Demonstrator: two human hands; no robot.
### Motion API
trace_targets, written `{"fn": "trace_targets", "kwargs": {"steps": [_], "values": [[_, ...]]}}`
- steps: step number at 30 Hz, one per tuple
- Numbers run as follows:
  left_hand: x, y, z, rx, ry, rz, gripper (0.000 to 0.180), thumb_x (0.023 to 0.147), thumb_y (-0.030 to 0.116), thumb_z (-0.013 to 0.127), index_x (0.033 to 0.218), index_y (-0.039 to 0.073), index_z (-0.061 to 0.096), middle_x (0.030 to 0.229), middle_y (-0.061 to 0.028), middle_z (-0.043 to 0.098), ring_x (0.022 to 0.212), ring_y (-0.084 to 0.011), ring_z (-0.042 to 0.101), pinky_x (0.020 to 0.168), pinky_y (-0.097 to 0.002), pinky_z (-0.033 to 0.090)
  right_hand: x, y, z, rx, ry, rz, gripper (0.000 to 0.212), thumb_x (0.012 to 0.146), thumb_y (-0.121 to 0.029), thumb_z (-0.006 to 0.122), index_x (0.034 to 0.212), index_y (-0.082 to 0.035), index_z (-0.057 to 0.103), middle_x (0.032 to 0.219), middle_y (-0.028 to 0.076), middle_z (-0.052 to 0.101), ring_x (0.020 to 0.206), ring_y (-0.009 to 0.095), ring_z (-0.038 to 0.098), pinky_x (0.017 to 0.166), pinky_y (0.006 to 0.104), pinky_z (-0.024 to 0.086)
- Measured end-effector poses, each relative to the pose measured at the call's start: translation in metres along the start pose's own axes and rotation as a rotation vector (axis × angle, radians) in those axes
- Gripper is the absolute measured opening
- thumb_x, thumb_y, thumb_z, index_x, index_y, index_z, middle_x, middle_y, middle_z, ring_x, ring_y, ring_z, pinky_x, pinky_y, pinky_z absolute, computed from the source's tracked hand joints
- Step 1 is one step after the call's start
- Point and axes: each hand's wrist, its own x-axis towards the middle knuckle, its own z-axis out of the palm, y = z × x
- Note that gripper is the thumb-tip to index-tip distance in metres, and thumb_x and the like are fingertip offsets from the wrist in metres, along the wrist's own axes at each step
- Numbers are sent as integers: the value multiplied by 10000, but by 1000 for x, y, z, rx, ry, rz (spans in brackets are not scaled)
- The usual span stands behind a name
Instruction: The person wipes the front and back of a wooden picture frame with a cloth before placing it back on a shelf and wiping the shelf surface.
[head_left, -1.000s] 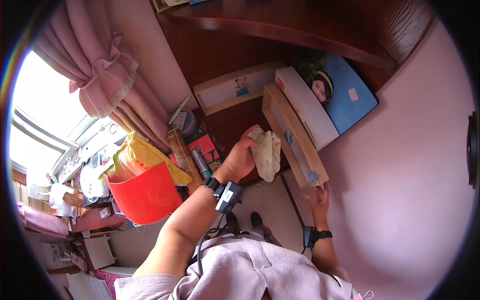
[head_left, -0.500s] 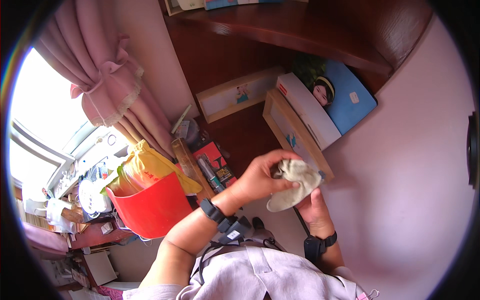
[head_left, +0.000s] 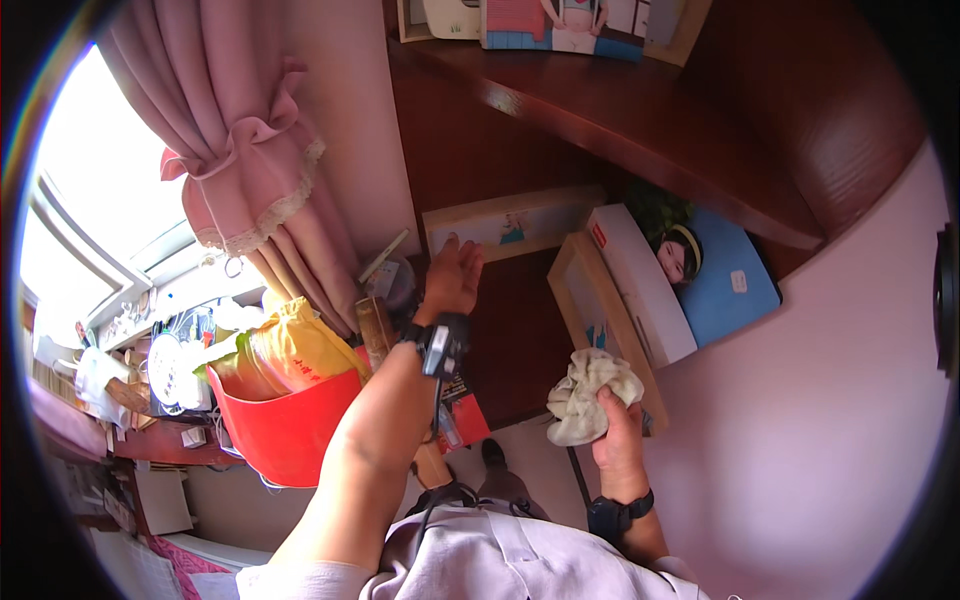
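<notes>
A dark wooden shelf (head_left: 640,110) runs across the top of the nook, with pink curtains (head_left: 230,150) and a bright window at about nine o'clock. Below the curtains a red bucket (head_left: 285,425) stuffed with a yellow bag stands among clutter. On the dark table (head_left: 520,340) a long flat picture box (head_left: 510,222) leans against the back wall, its long axis running roughly from eight to two o'clock. The left hand (head_left: 452,278) is the nearer one: open, fingers spread, holding nothing, with the box just above it at twelve o'clock, fingertips close to or touching its lower edge. The right hand (head_left: 620,430) is closed around a crumpled pale cloth (head_left: 590,395), low at five o'clock beside a stack of framed pictures (head_left: 610,320).
</notes>
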Motion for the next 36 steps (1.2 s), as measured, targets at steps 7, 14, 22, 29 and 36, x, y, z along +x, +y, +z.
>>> {"fn": "trace_targets", "kwargs": {"steps": [7,14,22,29,36], "values": [[65,-12,2,-73,98,-41,399,909,337,544,1151,32,455,1042,-84,577,856,-154,601,690,-237,512,8,-13,-20,18,103,4,413,824,-57,616,1212,4,488,1135,120,584,1020,221,586,868,356,493],[141,-29,-43,393,-216,362,270,907,295,550,1043,64,518,962,-96,600,835,-183,600,698,-239,526,18,-16,-37,-15,108,62,425,815,-56,626,1211,8,484,1152,128,575,1051,231,571,891,358,479],[79,0,-15,-69,53,-16,207,930,162,513,1089,30,494,952,-101,589,862,-189,593,748,-255,543,24,-14,-30,7,-2,108,472,816,-87,630,1242,1,447,1164,134,565,1054,248,571,907,381,474],[35,3,-18,440,18,-42,280,902,202,552,1118,29,509,959,-79,579,898,-180,592,739,-249,539,28,-14,-35,26,4,91,420,820,-90,628,1199,29,495,1103,125,602,990,211,600,854,340,500],[43,17,26,1524,-188,975,495,727,226,691,1160,41,540,1092,-163,575,979,-303,580,838,-377,478,35,-8,-31,31,-18,163,423,807,-89,643,1190,24,504,1098,119,607,986,213,602,850,344,502]]}}
